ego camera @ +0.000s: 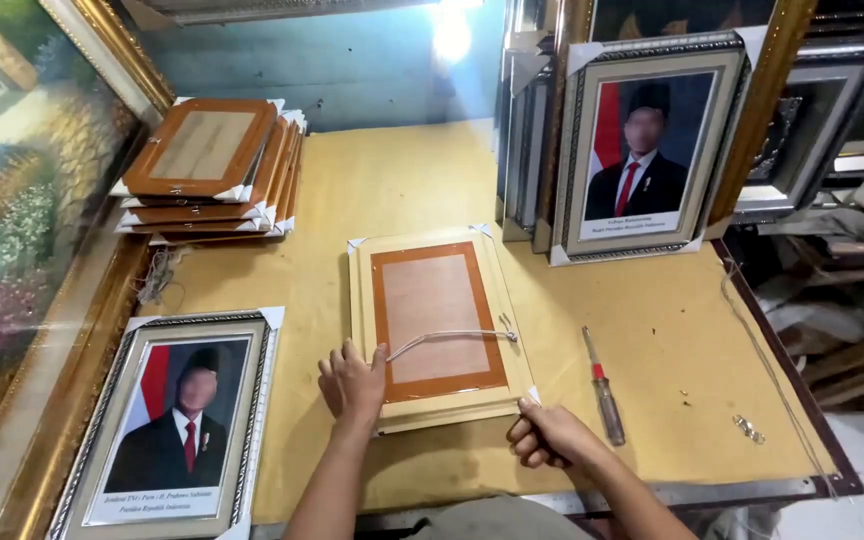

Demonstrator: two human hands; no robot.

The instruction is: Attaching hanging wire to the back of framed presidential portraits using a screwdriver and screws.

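Holding face-down frame (439, 325) at table (392, 180) centre: left hand (354, 383) flat on near-left edge, fingers spread; right hand (549, 437) pinching near-right corner. Hanging wire (449, 337) already strung across backing. Judged nearly finished. Screwdriver (603, 388) lying just right. Finished portrait (180, 420) near left, backed stack (214, 165) far left.

The frame (439, 325) lying face down mid-table is cream with an orange-brown border around a paler tan backing, white corner guards and a whitish cord (449, 337) across it. The table (652, 330) is covered in mustard-yellow paper; the screwdriver (604, 390) on the right has a red collar and a clear greyish handle. The near-left portrait (174, 420) and the far-right one (642, 150) have silver patterned frames, each picture showing a dark suit, red tie and red-and-white flag, while the far-left stack (214, 170) is orange-brown.
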